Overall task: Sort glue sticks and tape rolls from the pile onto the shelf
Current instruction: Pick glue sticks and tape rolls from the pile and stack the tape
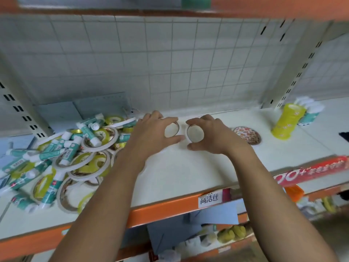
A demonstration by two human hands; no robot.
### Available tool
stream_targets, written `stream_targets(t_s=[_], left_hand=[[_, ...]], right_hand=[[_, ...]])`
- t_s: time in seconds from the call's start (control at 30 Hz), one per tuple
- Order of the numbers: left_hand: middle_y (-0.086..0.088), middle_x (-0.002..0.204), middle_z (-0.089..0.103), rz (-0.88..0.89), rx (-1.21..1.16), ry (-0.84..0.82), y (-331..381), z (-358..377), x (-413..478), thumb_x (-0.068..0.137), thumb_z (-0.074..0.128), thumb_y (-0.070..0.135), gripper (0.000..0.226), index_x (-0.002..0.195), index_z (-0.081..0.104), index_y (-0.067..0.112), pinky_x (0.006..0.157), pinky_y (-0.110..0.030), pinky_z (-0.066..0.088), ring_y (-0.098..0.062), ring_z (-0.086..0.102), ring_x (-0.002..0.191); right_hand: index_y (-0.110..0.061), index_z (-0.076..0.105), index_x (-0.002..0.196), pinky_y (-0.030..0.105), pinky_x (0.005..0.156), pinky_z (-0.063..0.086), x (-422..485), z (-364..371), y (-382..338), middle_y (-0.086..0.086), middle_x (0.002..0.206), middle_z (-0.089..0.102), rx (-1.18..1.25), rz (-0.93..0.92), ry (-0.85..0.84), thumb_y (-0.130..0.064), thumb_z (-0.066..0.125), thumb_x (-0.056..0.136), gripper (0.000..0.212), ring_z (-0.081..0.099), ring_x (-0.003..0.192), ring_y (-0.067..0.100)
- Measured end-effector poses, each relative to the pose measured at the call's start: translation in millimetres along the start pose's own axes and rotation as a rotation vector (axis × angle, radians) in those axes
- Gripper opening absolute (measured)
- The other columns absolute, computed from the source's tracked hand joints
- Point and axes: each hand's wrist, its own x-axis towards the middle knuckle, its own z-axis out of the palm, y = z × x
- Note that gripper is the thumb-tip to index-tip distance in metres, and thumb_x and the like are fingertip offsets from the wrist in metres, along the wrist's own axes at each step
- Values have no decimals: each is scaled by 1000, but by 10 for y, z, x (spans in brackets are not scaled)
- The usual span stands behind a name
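each hand pinches a white tape roll flat on the shelf (pixel 179 173), side by side: left hand (pixel 153 133) on one roll (pixel 171 130), right hand (pixel 213 136) on the other roll (pixel 195 133). the pile (pixel 62 157) sits left.

A white price label (pixel 208 198) on the shelf's orange front edge (pixel 151 212) reads "高洁丝". At three o'clock, a red banner (pixel 309 172) shows "00+", upside down.

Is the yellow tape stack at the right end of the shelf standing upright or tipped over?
Upright, leaning slightly. The yellow tape stack stands on its end on the shelf, its round top facing up, with glue sticks behind it.
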Motion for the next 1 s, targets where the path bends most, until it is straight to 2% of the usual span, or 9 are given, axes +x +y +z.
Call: stream_targets(t_s=[0.13,0.23,0.4,0.7,0.87,0.93,1.0], left_hand=[[2,121,52,23,-5,-26,328,172,177,76,54,76,65,132,52,43,96,-40,42,-21,48,115],[2,123,51,27,-17,-60,589,289,297,76,54,76,65,132,52,43,98,-40,41,-21,48,116],[3,125,51,17,-42,-81,935,442,459,76,54,76,66,133,51,43,99,-40,41,-20,47,118],[5,127,50,-42,-72,-111,1243,548,576,73,51,79,71,135,49,43,98,-38,41,-19,44,120],[6,126,49,-14,-104,-126,1499,560,636,72,57,74,69,133,50,44,100,-38,39,-17,43,120],[7,124,49,15,-117,-131,1637,580,679,72,61,73,68,132,50,45,99,-37,40,-16,43,118],[8,124,49,49,-119,-156,1776,619,727,72,63,72,68,133,50,45,97,-37,40,-16,43,118]], right_hand=[[-44,38,141,37,96,40,-92,-190,356,-4,139,39,-25,49,16,-48,78,72,80,39,124,27],[-43,38,142,40,100,41,-143,-345,635,-3,139,39,-61,91,13,-49,78,71,81,38,123,28],[-38,32,148,41,102,38,-191,-522,1023,-1,145,38,-76,112,-35,-50,77,70,91,33,132,29],[-27,30,150,39,103,36,-214,-506,1333,-3,149,36,-53,35,-154,-57,75,69,97,29,134,26],[-28,13,154,42,109,34,-241,-557,1543,-3,156,26,5,41,-240,-66,75,63,117,24,142,23],[-24,17,153,43,108,37,-262,-606,1660,2,152,32,-1,50,-268,-64,78,62,116,31,139,24],[-18,33,145,43,104,42,-299,-661,1767,6,143,44,24,61,-273,-57,82,62,104,43,130,26]])
